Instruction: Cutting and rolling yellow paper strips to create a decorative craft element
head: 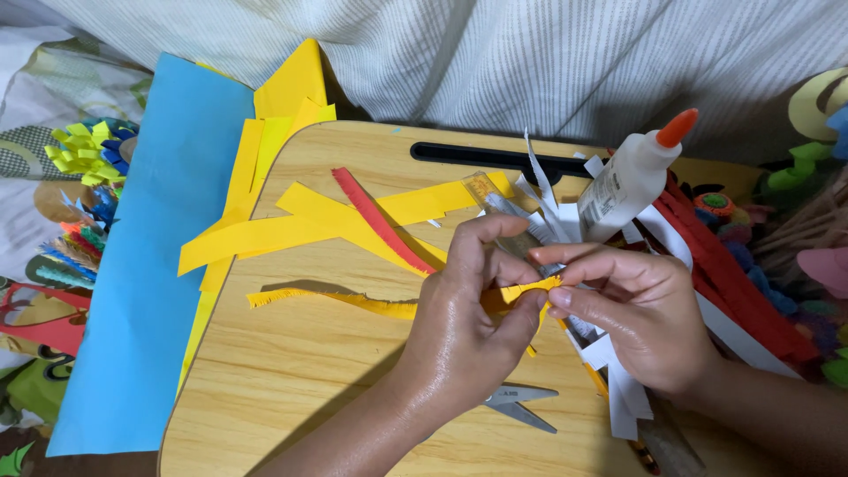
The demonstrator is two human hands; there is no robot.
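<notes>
Both hands meet over the middle of a small wooden lap table (291, 371). My left hand (468, 309) and my right hand (636, 309) pinch the same fringed yellow paper strip (353, 300) at its right end, where the fringe shows between the fingertips. The strip trails off to the left across the wood. A clear plastic ruler (503, 208) lies just behind the fingers. Grey scissors (521, 406) lie on the table under my left wrist, partly hidden.
Plain yellow strips (265, 234) and a red strip (375, 216) cross the table's far side. A white glue bottle (632, 181) with an orange cap leans at the right beside white and red strips. A blue sheet (150, 265) and paper flowers (88, 150) lie left.
</notes>
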